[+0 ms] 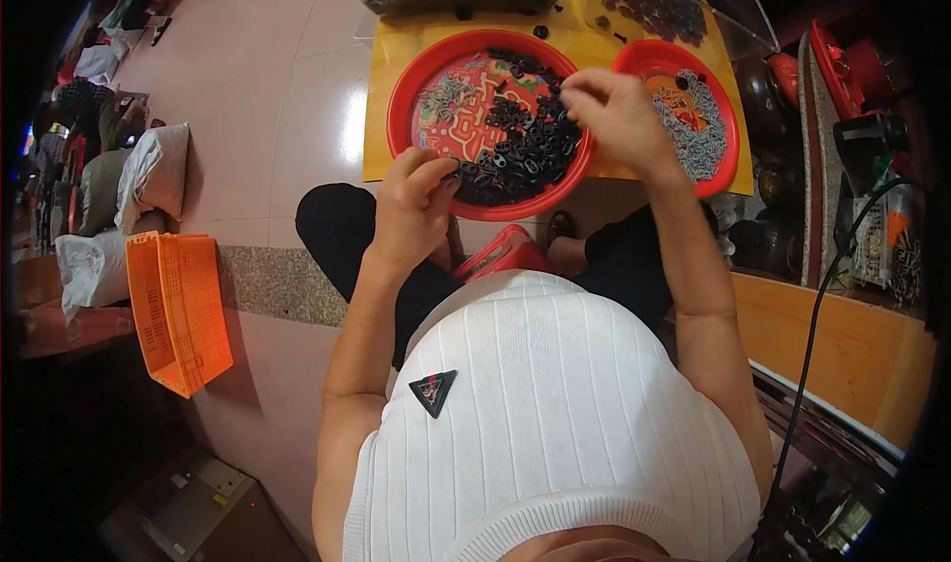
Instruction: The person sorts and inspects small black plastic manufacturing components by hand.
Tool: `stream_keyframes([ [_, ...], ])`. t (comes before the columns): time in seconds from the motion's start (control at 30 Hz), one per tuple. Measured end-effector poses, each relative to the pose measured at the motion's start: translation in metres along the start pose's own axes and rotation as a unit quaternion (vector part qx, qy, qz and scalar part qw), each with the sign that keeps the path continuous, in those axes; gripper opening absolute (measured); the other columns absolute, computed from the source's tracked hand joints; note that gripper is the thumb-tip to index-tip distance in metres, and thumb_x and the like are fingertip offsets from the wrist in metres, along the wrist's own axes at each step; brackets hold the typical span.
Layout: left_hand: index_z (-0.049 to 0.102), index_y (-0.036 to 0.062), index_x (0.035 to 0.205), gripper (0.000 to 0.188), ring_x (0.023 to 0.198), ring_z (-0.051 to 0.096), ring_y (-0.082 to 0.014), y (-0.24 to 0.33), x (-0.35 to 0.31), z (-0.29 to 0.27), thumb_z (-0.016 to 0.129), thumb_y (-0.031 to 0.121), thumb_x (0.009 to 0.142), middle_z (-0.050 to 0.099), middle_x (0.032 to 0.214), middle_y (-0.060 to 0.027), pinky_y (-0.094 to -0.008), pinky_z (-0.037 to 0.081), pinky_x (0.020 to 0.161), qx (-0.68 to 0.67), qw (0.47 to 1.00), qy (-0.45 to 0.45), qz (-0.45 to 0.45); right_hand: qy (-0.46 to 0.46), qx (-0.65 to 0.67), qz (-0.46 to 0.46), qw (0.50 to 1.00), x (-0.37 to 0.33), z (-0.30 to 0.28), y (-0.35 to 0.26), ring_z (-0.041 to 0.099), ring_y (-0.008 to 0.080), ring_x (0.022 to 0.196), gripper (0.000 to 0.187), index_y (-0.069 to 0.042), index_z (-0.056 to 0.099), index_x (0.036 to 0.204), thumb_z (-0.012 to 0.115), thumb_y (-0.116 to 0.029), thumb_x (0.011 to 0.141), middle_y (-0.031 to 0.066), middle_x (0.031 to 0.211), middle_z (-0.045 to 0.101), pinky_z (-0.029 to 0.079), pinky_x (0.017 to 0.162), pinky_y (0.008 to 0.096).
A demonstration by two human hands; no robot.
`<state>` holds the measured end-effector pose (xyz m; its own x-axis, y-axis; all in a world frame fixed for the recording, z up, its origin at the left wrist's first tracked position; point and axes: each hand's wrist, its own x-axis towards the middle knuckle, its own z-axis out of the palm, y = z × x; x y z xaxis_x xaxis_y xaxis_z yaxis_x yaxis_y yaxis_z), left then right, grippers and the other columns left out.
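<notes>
Curling at upper centre, left hand (413, 205) and right hand (622, 118) may grip something; I can't tell. Many black pieces (527, 158) seem left.

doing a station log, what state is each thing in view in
large round red plastic tray: uncovered, holding parts
small black parts: heaped loosely
smaller red plastic tray: uncovered, holding small silvery pieces
orange perforated plastic crate: on the floor, tilt unclear
upper white sack: bulging
bare left hand: fingers bent, grip unclear
bare right hand: fingers bent, grip unclear
</notes>
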<state>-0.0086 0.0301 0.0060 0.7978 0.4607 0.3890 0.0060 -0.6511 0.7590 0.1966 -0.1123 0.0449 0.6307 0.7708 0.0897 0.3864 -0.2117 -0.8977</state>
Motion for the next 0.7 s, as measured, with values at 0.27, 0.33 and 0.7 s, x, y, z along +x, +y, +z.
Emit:
stream_keyframes([
  [0.27, 0.060, 0.0017, 0.080, 0.018, 0.079, 0.051, -0.0295, -0.003, 0.029, 0.005, 0.062, -0.003, 0.063, 0.056, 0.081, -0.0114, -0.0363, 0.042, 0.071, 0.143, 0.983, -0.095, 0.062, -0.079, -0.244, -0.233, 0.938, -0.009, 0.057, -0.002, 0.053, 0.0280, 0.075, 0.012, -0.002, 0.060, 0.081, 0.058, -0.005, 0.070, 0.0115, 0.077, 0.057, 0.043, 0.070, 0.0356],
  [0.33, 0.061, 0.0016, 0.079, 0.016, 0.079, 0.052, -0.0291, -0.009, 0.028, 0.002, 0.062, -0.002, 0.063, 0.056, 0.081, -0.0113, -0.0360, 0.042, 0.070, 0.148, 0.985, -0.071, 0.058, -0.087, -0.265, -0.242, 0.929, -0.008, 0.069, 0.000, 0.052, 0.0280, 0.077, 0.012, -0.003, 0.060, 0.081, 0.058, -0.005, 0.069, 0.0109, 0.078, 0.056, 0.042, 0.072, 0.0361],
  [0.7, 0.061, 0.0007, 0.079, 0.016, 0.075, 0.051, -0.0303, -0.023, 0.036, 0.007, 0.062, -0.002, 0.063, 0.055, 0.079, -0.0138, -0.0371, 0.042, 0.068, 0.109, 0.992, -0.052, 0.033, -0.181, -0.370, -0.195, 0.890, -0.001, 0.086, -0.001, 0.048, 0.0282, 0.087, 0.023, -0.003, 0.056, 0.086, 0.055, 0.001, 0.064, 0.0143, 0.087, 0.052, 0.039, 0.075, 0.0378],
])
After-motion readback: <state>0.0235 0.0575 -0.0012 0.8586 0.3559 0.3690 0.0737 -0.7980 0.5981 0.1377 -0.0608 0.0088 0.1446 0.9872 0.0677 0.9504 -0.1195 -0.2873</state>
